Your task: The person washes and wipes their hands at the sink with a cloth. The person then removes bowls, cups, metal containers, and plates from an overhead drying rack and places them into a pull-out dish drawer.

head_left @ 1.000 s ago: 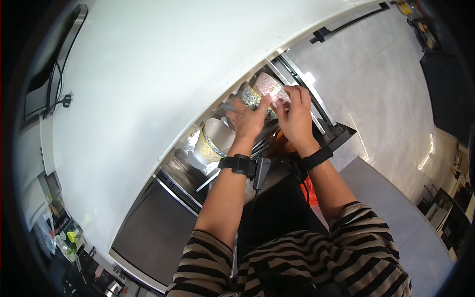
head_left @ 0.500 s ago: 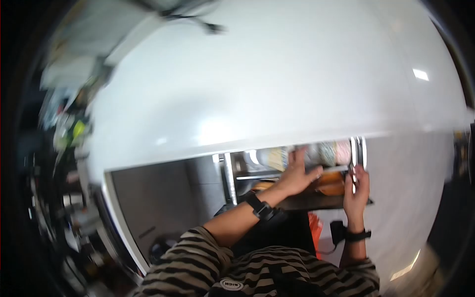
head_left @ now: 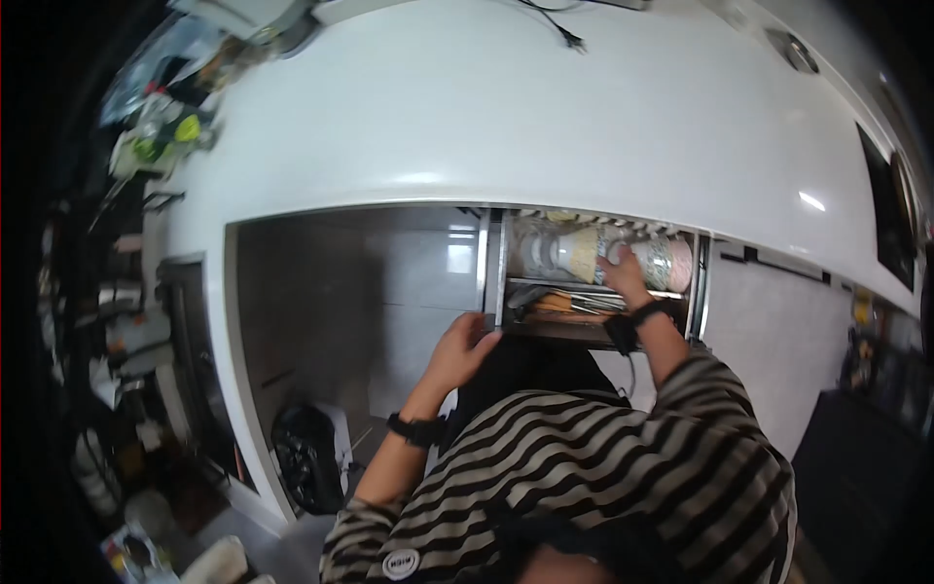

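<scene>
From my remote post, through the head view, I record both hands of the person at a pulled-out drawer (head_left: pixel 503 273). The right hand (head_left: pixel 625 271) is inside it, fingers lowered among patterned cups. I cannot tell whether it grasps a cup or merely touches one, as the fingertips are blurred. Immediately left of this hand I find a yellow-patterned cup (head_left: pixel 582 257), just beside the fingers. Further left is a pale vessel (head_left: pixel 548 255), too indistinct to identify. Immediately right of the same hand is a floral cup (head_left: pixel 658 261), and past that a pink-patterned cup (head_left: pixel 683 265); I cannot tell whether these two touch or nest. Nearer the body than the right hand, a divider (head_left: pixel 540 283) runs across the drawer, with orange-brown handles (head_left: pixel 550 304) on its near side.

The left hand (head_left: pixel 461 352) I note as released, thumb parted from the fingers, at the drawer's front left corner; contact cannot be confirmed. Left of this hand and lower down is a black bag (head_left: pixel 306 453). Beyond both hands extends a white countertop (head_left: pixel 486 127), bearing a plug (head_left: pixel 574 42) on its cable.
</scene>
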The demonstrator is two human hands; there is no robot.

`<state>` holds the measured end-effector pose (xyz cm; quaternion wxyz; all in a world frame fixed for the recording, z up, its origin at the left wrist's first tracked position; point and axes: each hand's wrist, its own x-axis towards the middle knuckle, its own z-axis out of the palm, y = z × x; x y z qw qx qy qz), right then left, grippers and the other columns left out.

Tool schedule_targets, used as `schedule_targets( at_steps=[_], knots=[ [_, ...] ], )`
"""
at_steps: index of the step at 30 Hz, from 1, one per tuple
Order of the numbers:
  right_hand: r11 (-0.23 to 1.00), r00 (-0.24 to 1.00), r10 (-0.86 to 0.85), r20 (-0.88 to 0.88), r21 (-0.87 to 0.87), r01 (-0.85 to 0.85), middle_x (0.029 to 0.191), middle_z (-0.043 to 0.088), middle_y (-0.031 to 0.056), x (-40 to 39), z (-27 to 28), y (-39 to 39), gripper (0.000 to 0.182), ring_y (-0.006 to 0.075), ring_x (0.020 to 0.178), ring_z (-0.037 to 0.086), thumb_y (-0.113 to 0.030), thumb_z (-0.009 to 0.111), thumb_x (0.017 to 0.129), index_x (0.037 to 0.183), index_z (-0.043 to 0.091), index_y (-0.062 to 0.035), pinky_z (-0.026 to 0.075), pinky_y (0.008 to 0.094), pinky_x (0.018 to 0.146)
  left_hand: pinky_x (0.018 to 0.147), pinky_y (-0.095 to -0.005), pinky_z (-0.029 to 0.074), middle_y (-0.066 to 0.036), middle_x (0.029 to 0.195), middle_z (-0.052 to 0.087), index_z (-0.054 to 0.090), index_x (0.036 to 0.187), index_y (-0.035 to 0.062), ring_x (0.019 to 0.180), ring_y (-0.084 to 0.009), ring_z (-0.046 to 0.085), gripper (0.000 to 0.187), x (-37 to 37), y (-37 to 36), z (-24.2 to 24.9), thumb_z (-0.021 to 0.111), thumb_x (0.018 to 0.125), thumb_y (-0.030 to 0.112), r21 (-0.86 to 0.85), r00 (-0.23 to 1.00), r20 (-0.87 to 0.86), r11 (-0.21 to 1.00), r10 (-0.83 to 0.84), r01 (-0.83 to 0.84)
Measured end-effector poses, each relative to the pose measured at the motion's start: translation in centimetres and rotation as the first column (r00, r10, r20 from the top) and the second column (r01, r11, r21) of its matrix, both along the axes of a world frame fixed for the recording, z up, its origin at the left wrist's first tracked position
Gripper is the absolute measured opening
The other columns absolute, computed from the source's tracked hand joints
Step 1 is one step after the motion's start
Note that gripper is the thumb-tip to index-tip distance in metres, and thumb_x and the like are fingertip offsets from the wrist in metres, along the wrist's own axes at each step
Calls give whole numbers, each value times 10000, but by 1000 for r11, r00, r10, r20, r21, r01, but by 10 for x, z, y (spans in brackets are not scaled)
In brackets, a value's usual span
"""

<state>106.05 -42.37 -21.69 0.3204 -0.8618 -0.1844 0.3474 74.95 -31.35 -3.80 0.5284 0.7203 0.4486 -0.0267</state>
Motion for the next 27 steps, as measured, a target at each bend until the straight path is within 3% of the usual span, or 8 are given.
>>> schedule_targets(
  at_steps=[2, 4, 6, 7, 10, 11, 15, 27],
  knots=[
    [988, 957, -128, -262, 46, 145, 668, 613, 170, -14, -24, 13, 372, 232, 510, 617, -243, 680, 737, 957, 537, 21, 489, 306, 432, 768, -350, 482, -189, 992, 590, 488, 1115, -37, 903, -277, 597, 490, -25, 0, -6, 624, 813, 323, -36, 1000, -15, 999, -13, 12],
    [939, 927, -285, -243, 125, 322, 659, 573, 92, -30, -25, 20, 290, 143, 436, 547, -210, 666, 772, 883, 524, 17, 406, 278, 333, 731, -335, 498, -183, 979, 592, 486, 1113, -43, 884, -257, 601, 465, -32, 10, 13, 621, 822, 295, -117, 998, -55, 993, -21, 14],
    [949, 941, -312, -135, -95, 301, 669, 589, 90, -36, -2, 30, 266, 138, 463, 569, -205, 647, 795, 886, 534, 18, 441, 262, 360, 716, -314, 505, -178, 1003, 583, 483, 1111, -44, 879, -241, 602, 427, -45, 20, 7, 620, 827, 245, -71, 998, -59, 997, -29, 25],
    [862, 827, -506, -245, -96, 498, 696, 606, 83, -41, -23, 28, 253, 140, 508, 592, -209, 661, 789, 887, 559, 0, 469, 249, 397, 716, -316, 505, -178, 1008, 581, 484, 1113, -41, 880, -240, 601, 425, -47, 25, 6, 618, 829, 245, -65, 998, -63, 998, -25, 21],
    [896, 847, -439, -299, -69, 440, 765, 638, 127, -41, -29, 21, 549, 165, 526, 622, -183, 699, 741, 1187, 476, 48, 494, 258, 422, 731, -319, 492, -165, 1023, 581, 485, 1126, -26, 900, -233, 594, 407, -44, 37, 0, 602, 842, 242, -86, 998, -55, 996, -23, 18],
    [838, 785, -527, -325, -45, 544, 780, 627, 94, -47, -32, 22, 336, 148, 538, 608, -150, 706, 752, 1015, 568, 6, 484, 232, 418, 745, -320, 480, -151, 1035, 583, 484, 1136, -17, 920, -225, 588, 399, -38, 41, 2, 596, 849, 237, -89, 997, -63, 996, -36, 30],
    [836, 795, -511, -327, 25, 548, 814, 624, 105, -44, -3, 22, 220, 167, 554, 627, -83, 669, 777, 930, 575, 44, 486, 222, 430, 735, -325, 491, -168, 1024, 584, 484, 1134, -16, 915, -241, 592, 413, -14, 44, 4, 601, 843, 253, -45, 995, -37, 994, -97, 95],
    [886, 902, -329, -278, 240, 397, 682, 622, 82, -9, -1, -28, 229, 125, 496, 598, -138, 663, 787, 902, 582, 43, 435, 243, 429, 747, -327, 478, -129, 1037, 585, 485, 1150, 25, 935, -205, 576, 378, 29, 28, 12, 596, 852, 230, -72, 979, -80, 981, -186, 181]
  ],
)
